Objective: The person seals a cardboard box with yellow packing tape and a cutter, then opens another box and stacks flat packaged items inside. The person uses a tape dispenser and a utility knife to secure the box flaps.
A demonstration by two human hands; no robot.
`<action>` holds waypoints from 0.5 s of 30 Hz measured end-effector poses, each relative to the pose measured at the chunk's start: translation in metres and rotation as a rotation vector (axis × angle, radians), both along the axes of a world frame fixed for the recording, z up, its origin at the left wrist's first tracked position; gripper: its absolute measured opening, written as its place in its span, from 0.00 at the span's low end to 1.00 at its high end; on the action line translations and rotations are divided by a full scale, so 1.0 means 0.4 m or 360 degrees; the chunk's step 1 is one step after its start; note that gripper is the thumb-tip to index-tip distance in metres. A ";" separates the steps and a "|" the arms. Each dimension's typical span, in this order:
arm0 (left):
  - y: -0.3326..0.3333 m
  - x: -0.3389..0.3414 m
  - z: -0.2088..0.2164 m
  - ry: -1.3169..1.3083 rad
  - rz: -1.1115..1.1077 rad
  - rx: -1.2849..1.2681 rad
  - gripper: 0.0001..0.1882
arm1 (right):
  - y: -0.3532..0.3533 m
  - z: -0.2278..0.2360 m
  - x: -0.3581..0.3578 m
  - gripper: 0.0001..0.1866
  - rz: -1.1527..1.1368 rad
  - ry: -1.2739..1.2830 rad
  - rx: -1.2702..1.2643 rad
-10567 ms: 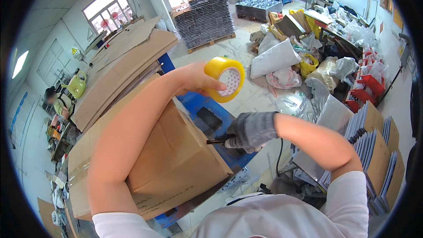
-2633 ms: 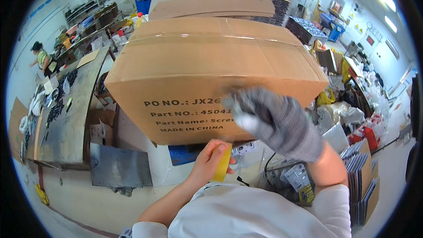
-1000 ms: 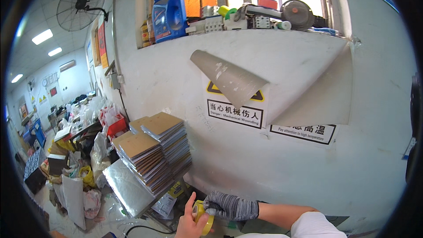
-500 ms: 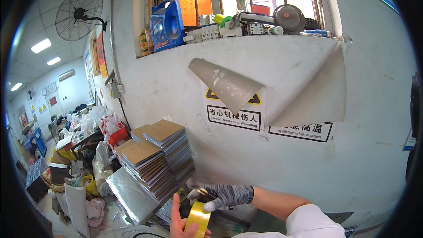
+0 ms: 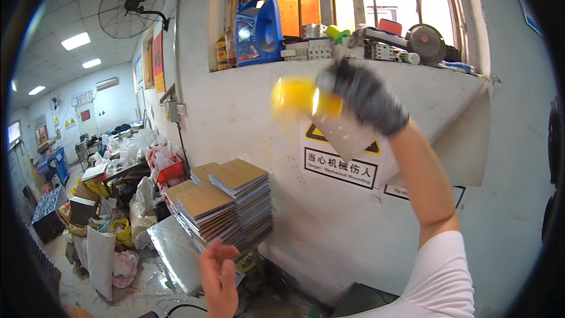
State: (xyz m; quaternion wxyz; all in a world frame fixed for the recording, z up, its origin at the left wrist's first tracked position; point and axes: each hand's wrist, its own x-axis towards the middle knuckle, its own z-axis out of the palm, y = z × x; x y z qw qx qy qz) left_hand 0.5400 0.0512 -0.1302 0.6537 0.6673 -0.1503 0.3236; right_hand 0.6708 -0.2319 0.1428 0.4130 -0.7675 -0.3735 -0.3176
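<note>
My right hand (image 5: pixel 368 94), in a grey-and-black glove, is raised in front of the wall just below the windowsill. It grips a roll of yellow tape (image 5: pixel 294 95), blurred by motion. Something dark shows at the gloved fingers, too smeared to name. Low in the view, my bare left hand (image 5: pixel 219 277) holds nothing; its fingers are loosely bent and apart. The left hand is nearest to the stacks of brown-topped flat sheets (image 5: pixel 206 201), which stand just beyond it.
On the windowsill stand a blue jug (image 5: pixel 259 32), electrical parts (image 5: pixel 318 49) and a dark round disc (image 5: pixel 426 44). A loose sheet (image 5: pixel 453 135) curls off the wall over warning signs (image 5: pixel 339 168). Bags (image 5: pixel 144 206) crowd the left floor. A fan (image 5: pixel 132 4) hangs upper left.
The yellow tape has left my left hand and gone up with my right hand toward the windowsill. My left hand stays low, slightly further left. The view has shifted.
</note>
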 end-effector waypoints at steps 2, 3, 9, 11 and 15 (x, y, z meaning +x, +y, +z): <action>0.006 0.015 -0.072 0.0125 -0.0214 -0.0179 0.19 | -0.029 0.149 0.150 0.19 -0.0486 -0.0555 0.0092; 0.010 0.025 -0.102 0.0133 -0.0157 -0.0001 0.20 | -0.055 0.224 0.192 0.21 -0.0906 -0.0781 0.0021; 0.031 0.023 -0.152 0.0511 0.0044 0.0144 0.11 | -0.126 0.456 0.405 0.19 -0.1866 -0.0824 0.0117; 0.060 0.021 -0.200 0.0615 0.0098 0.0036 0.11 | -0.164 0.482 0.478 0.20 -0.1753 -0.0691 0.0170; 0.097 -0.018 -0.210 0.0790 0.0315 0.0064 0.11 | -0.119 0.423 0.608 0.25 -0.1917 -0.0347 -0.0230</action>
